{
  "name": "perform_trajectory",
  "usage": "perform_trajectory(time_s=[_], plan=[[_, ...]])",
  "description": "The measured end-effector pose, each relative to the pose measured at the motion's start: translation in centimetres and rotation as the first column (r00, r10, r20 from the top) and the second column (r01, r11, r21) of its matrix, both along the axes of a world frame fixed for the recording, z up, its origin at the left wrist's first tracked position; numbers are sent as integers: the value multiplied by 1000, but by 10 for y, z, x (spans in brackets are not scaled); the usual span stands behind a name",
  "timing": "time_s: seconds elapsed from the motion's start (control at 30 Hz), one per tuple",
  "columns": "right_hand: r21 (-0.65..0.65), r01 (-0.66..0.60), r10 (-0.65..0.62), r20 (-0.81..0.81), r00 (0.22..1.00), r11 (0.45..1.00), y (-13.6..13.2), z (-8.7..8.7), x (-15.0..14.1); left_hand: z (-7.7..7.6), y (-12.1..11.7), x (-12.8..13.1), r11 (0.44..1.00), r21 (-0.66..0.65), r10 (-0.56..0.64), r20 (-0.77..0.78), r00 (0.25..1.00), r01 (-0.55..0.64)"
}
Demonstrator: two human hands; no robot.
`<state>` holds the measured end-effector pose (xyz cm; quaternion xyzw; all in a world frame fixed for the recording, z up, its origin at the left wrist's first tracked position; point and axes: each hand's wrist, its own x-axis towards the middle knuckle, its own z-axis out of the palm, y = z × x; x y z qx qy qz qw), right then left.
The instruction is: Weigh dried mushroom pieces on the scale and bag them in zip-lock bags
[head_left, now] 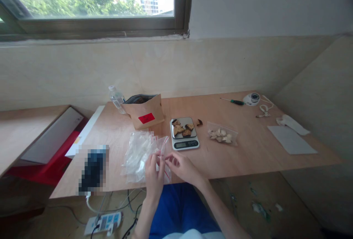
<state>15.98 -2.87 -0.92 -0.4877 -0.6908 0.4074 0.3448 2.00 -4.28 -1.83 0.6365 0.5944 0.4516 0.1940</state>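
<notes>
My left hand [154, 174] and my right hand [183, 167] meet at the table's front edge. Both pinch the red-striped top of a clear zip bag [162, 150] lifted off a pile of clear zip bags [138, 154]. Just beyond stands a small kitchen scale [184, 133] with several dried mushroom pieces [182, 128] on its platform. One loose piece [199, 122] lies beside it. A filled clear bag of pale pieces [222, 134] lies to the right of the scale. An open brown paper pouch [143, 111] with a red label stands behind the pile.
A plastic water bottle [117, 98] stands behind the pouch. A screwdriver [233, 101], a small white device [252, 99] with cord and a grey sheet [291, 139] lie at the right. A blurred phone [93, 169] sits front left. A power strip [104, 223] lies on the floor.
</notes>
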Motion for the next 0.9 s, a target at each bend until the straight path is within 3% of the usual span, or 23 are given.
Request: perform_trajectory(time_s=[0.13,0.3,0.47,0.57,0.67,0.77,0.9], plan=[[-33,16,-15,34,999,999,2,-16,3,1,-1,-3,1000,16,12,43,999,-13],[-27,65,-65,31,997,997,12,-24,26,6,2,-18,985,74,151,48,987,-154],[195,245,-266,87,960,950,40,-14,54,6,19,-35,963,97,258,-80,963,-250],[334,238,-332,262,906,912,58,-16,66,-5,36,-46,971,-1,237,-144,961,-240],[392,188,-362,438,823,900,70,-25,71,-13,51,-51,967,-49,239,-169,956,-251],[424,157,-376,502,779,892,73,-29,72,-1,62,-49,970,12,241,-145,960,-242],[441,193,-409,470,782,876,65,-25,82,35,75,-41,968,132,226,-112,968,-211]])
